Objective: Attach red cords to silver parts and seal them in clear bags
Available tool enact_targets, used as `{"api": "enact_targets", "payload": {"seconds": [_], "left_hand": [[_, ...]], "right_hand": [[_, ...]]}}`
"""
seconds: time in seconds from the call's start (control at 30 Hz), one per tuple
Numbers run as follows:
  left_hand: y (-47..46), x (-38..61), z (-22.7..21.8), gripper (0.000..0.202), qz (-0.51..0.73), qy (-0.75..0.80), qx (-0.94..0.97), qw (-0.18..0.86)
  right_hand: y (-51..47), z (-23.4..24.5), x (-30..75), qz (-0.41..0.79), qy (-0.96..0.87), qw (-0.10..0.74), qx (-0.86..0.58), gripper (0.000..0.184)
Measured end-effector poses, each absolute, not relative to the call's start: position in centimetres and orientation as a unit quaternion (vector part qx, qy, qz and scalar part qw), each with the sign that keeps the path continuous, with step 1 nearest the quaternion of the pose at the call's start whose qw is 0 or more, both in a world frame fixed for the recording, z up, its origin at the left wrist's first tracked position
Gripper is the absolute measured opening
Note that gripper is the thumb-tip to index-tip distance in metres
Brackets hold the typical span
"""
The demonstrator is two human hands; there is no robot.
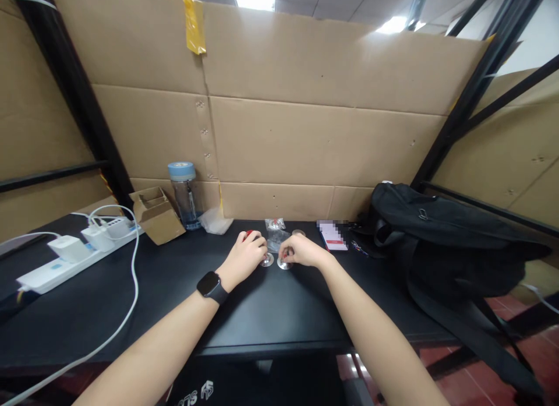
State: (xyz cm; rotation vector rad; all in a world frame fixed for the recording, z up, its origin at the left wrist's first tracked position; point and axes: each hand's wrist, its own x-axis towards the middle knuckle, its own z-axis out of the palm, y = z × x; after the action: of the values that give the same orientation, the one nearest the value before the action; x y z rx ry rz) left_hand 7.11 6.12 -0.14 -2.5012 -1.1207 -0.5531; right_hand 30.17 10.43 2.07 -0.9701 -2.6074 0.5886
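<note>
My left hand (248, 253), wearing a black watch (212, 285) on its wrist, is closed with its fingers curled. A small red object (248, 234) shows at its far side, mostly covered by the fingers. By its fingertips is a shiny round disc (267, 260) on the black table (271, 313). My right hand (302, 251) is closed in a pinch over a second shiny disc (285, 264), with a bit of red between the fingers. Beyond the hands are clear plastic bags (276, 240) and another round piece (298, 232), partly hidden by my right hand.
At the left are a white power strip (55, 269) with a trailing cable, an open cardboard box (161, 219) and a blue-lidded bottle (187, 196). A phone (334, 237) and a black bag (454, 237) lie at the right. A cardboard wall (288, 138) closes the back.
</note>
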Motion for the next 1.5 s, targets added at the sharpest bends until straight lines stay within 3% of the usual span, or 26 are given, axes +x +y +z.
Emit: {"api": "enact_targets", "payload": {"seconds": [0.37,0.43,0.53,0.63,0.73,1.03,1.33,1.5], "left_hand": [[4.8,7.2,1.2,0.015,-0.236,-0.408,-0.863,0.181],[4.9,7.2,1.4,0.013,-0.267,-0.426,-0.85,0.156],[5.3,7.3,1.3,0.013,-0.334,-0.468,-0.813,0.092],[5.9,7.2,1.1,0.016,-0.406,-0.506,-0.761,0.014],[6.5,6.9,0.8,0.017,-0.463,-0.51,-0.724,-0.051],[7.5,6.9,-0.3,0.02,-0.5,-0.49,-0.703,-0.123],[7.2,7.1,-0.4,0.015,-0.486,-0.504,-0.705,-0.109],[6.8,7.3,0.0,0.012,-0.463,-0.525,-0.707,-0.099]], "right_hand": [[9.5,2.4,30.3,0.171,-0.903,0.133,-0.37,0.028],[9.4,2.9,30.3,0.198,-0.893,0.19,-0.357,0.023],[9.4,3.9,30.3,0.249,-0.833,0.35,-0.348,0.006],[9.5,4.5,30.2,0.319,-0.748,0.485,-0.322,0.016],[9.6,4.4,29.7,0.371,-0.704,0.536,-0.284,0.024],[9.3,1.8,26.7,0.404,-0.674,0.546,-0.29,0.026],[8.6,1.3,26.0,0.51,-0.651,0.488,-0.281,0.043],[8.5,1.3,26.2,0.539,-0.634,0.475,-0.286,0.044]]}}
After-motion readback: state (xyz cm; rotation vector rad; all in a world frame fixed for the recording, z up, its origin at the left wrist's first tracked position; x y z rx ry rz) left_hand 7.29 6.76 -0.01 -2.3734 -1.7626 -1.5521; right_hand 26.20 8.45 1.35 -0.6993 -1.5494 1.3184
